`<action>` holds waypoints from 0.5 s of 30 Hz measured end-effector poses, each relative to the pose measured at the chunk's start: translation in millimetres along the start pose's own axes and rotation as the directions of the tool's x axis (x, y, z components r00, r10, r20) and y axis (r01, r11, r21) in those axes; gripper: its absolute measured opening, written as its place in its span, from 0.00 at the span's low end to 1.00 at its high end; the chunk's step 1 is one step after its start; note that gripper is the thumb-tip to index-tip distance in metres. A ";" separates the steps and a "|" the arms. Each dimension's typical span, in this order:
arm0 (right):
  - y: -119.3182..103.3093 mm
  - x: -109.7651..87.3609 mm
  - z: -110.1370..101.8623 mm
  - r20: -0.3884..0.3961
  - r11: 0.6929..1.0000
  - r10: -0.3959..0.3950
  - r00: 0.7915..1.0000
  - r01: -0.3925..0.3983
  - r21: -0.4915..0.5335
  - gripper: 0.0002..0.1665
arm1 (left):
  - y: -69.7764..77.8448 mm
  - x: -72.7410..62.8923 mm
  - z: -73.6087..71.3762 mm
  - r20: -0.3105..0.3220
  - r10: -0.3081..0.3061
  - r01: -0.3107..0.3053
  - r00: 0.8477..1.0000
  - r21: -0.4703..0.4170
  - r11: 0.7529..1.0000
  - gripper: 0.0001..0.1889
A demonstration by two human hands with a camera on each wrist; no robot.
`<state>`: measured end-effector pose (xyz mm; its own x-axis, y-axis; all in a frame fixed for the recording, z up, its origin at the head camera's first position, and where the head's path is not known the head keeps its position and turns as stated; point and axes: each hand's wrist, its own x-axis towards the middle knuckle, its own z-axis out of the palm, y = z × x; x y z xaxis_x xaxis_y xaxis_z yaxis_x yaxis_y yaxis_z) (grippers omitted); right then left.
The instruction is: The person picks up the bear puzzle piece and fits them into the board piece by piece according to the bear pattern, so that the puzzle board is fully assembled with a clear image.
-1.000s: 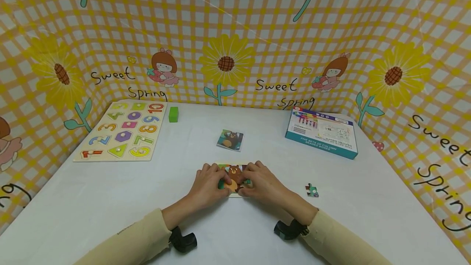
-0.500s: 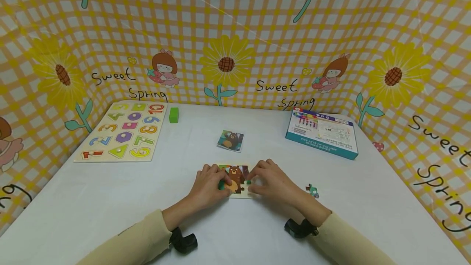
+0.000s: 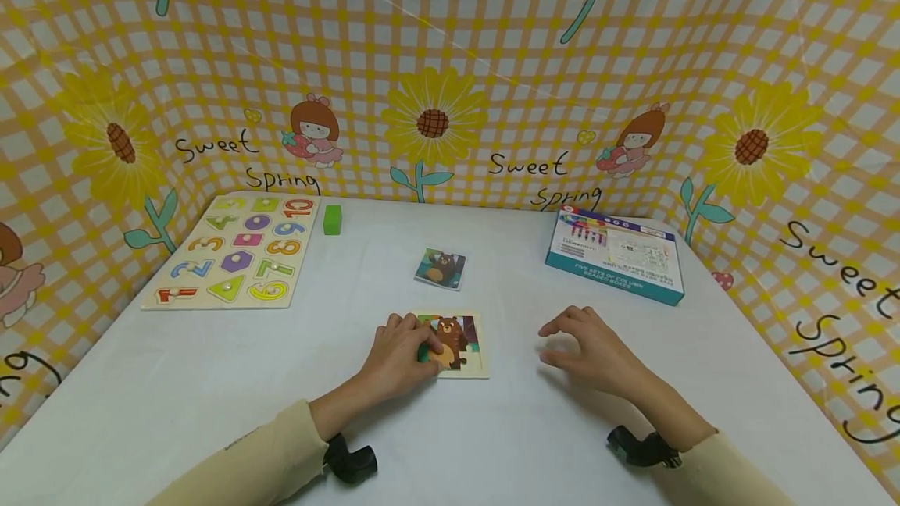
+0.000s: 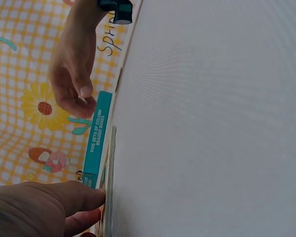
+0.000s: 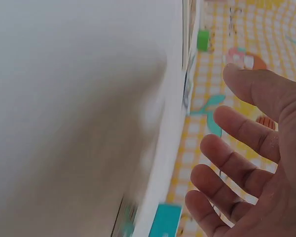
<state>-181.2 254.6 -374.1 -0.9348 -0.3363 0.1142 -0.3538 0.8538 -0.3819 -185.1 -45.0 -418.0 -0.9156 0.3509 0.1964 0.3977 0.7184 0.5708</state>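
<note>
A small bear jigsaw puzzle [image 3: 450,343] in a pale frame lies on the white table, with a pale gap at its lower right. My left hand [image 3: 399,350] holds the puzzle at its left side, fingers and thumb over the picture. In the left wrist view, the left thumb and fingers [image 4: 81,197] meet the puzzle's face at its edge. Off to the right, my right hand [image 3: 594,350] hovers with thumb and fingers apart and nothing between them. A blurred green puzzle piece [image 5: 128,223] shows low in the right wrist view; in the head view the hand hides it.
A bear picture card [image 3: 440,268] lies beyond the puzzle. A number and shape board [image 3: 235,252] is at the back left beside a green block [image 3: 332,220]. At the back right sits a flat teal-edged box [image 3: 615,254]. Patterned cloth [image 3: 450,45] walls the table.
My right hand has left the puzzle and moved right, over the loose piece, uncovering the puzzle's right side. The left hand stays on the puzzle.
</note>
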 end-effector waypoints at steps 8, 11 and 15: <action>29.1 -21.0 -12.1 -0.003 0.997 0.071 0.997 -0.071 -0.039 0.15 | 1.6 0.1 -1.1 0.010 -0.015 0.015 1.000 -0.016 1.000 0.07; 36.2 -26.8 -14.0 0.007 0.995 0.082 0.997 -0.082 -0.060 0.15 | 1.8 0.1 -0.9 0.012 -0.019 0.019 1.000 -0.017 1.000 0.06; 43.3 -31.7 -15.6 0.021 0.992 0.108 0.994 -0.106 -0.072 0.17 | 2.4 -0.2 -1.5 0.017 -0.023 0.024 1.000 -0.021 1.000 0.07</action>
<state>-167.3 308.5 -380.0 -0.9667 -0.2503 0.0531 -0.2537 0.9113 -0.3244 -184.1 -44.2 -415.4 -0.9235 0.3441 0.1697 0.3747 0.7137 0.5918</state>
